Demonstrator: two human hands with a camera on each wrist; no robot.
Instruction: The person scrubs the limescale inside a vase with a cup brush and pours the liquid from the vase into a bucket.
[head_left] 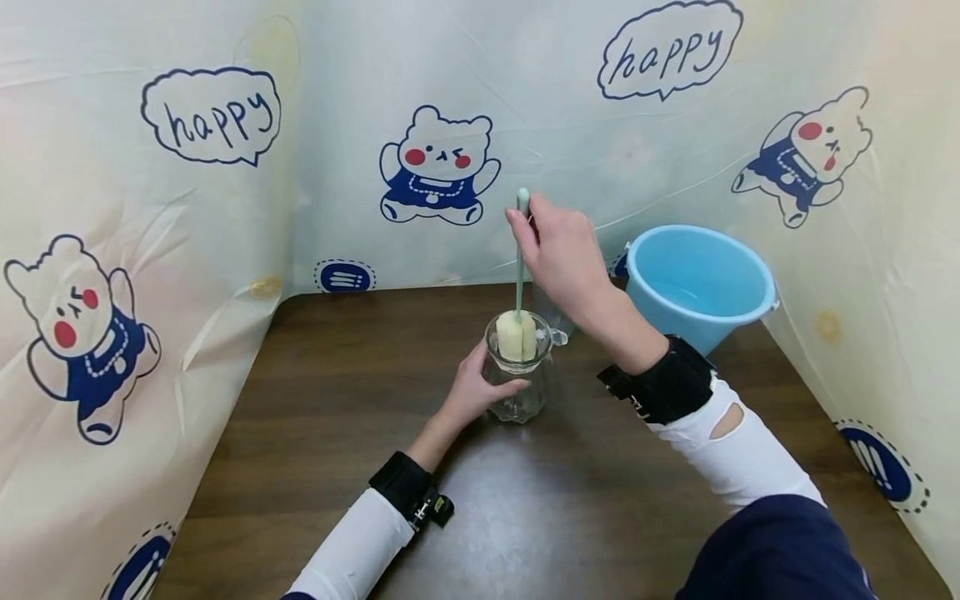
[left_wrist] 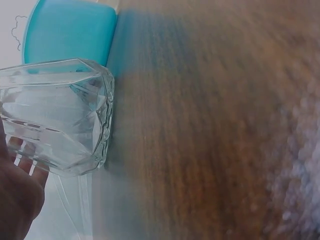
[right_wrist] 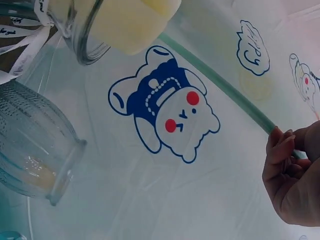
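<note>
A clear glass vase (head_left: 517, 398) with a faceted lower body stands on the table. My left hand (head_left: 480, 387) grips its side, thumb at the front and fingers behind, seen through the glass in the left wrist view. Up at the top, my right hand (head_left: 566, 250) pinches the thin green handle of a sponge bottle brush (right_wrist: 220, 82). The brush's pale yellow sponge head (head_left: 512, 337) sits in the vase's mouth, partly above the rim. A ribbon is tied at the vase's neck, visible in the right wrist view.
A second, textured glass vase (right_wrist: 37, 145) stands just behind, mostly hidden by my right arm in the head view. To the right is a light blue bucket (head_left: 701, 275). A printed curtain (head_left: 337, 108) borders the brown wooden table (head_left: 337, 375).
</note>
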